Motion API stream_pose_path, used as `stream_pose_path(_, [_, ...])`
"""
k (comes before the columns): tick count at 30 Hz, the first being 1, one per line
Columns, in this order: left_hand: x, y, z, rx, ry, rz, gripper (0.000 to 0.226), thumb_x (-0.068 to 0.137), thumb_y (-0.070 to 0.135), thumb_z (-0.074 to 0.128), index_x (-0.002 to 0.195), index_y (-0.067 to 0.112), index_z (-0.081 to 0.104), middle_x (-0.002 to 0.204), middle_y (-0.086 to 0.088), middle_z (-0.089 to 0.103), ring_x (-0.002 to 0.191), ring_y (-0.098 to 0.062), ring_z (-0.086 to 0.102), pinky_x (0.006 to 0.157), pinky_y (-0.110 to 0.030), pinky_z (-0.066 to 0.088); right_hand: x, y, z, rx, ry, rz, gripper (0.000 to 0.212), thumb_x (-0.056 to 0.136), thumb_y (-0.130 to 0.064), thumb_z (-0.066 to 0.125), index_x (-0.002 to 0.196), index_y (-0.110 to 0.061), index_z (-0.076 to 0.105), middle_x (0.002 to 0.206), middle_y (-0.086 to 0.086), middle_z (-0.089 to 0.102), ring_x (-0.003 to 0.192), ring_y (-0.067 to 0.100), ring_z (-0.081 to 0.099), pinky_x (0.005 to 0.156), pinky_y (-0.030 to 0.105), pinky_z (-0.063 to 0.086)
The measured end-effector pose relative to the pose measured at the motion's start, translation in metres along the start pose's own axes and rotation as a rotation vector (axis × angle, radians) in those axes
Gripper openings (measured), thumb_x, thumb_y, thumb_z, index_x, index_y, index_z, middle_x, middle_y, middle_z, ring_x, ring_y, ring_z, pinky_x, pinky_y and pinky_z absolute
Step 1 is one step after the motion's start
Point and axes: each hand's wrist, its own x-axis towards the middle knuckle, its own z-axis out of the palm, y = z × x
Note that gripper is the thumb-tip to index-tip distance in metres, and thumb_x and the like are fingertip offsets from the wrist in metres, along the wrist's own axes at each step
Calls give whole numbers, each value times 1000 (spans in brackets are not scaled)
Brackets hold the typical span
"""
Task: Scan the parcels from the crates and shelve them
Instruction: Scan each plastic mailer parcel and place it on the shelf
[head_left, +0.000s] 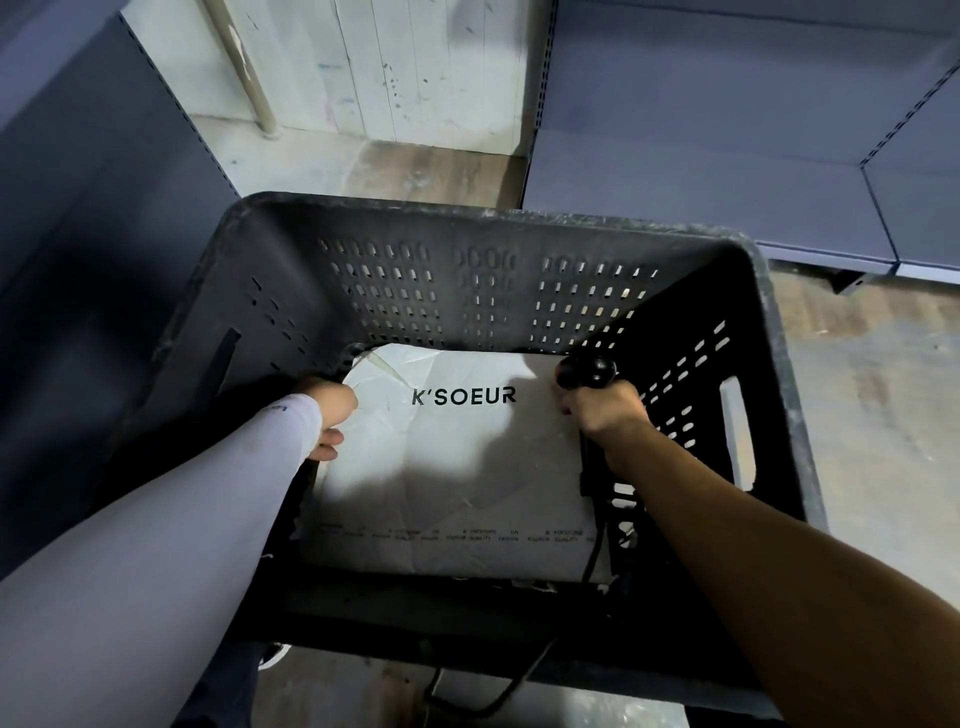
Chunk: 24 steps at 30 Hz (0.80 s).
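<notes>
We look from our own head, forward and steeply down into the black crate (483, 291); close range; floor (857, 395) beyond.

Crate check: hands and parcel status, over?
Left hand grips white K'SOEUR parcel edge. Right hand holds black handheld scanner. Parcel flat inside black perforated plastic crate; nothing atop it.

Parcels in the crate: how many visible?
1. A white K'SOEUR parcel lies flat on the bottom of the black crate, between both hands. It covers most of the floor, so others may lie underneath.
</notes>
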Motion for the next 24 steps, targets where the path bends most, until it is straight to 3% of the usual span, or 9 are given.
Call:
stream_pose_path(5, [-14,4,-8,6,61,40,32,105,21,50,133,10,56,115,-6,58,79,-20,62,58,-38,50,-4,-6,-8,-3,-26,-38,16,91,-12,67,77,-16,61,84,6,65,75,23,60,63,27,48])
stream_pose_path(10, [-36,11,-18,4,137,67,17,101,17,49,111,10,60,87,-6,61,76,-22,66,57,-30,44,-21,-16,-13,-62,111,-27,20,83,-25,75,89,-6,73,82,8,71,82,31,69,69,34,53])
stream_pose_path(16, [-53,6,-24,-83,139,105,18,103,20,50,116,11,58,90,-4,59,68,-23,65,56,-30,45,-41,-16,-21,-31,112,-66,9,84,-17,74,79,-11,69,74,4,65,69,21,62,67,33,53])
stream_pose_path(19, [-62,6,-27,-136,170,143,17,101,18,55,114,8,60,87,-5,59,66,-24,63,60,-33,51,-47,-17,-25,-25,100,-71,10,82,-15,75,77,-11,67,79,7,68,75,25,65,70,35,55])
stream_pose_path(24, [-82,11,-33,-187,102,171,17,102,19,58,115,8,57,89,-1,56,69,-26,63,63,-35,52,-58,-27,-36,14,163,-93,13,82,-14,71,91,-5,71,88,11,70,85,30,67,72,38,55])
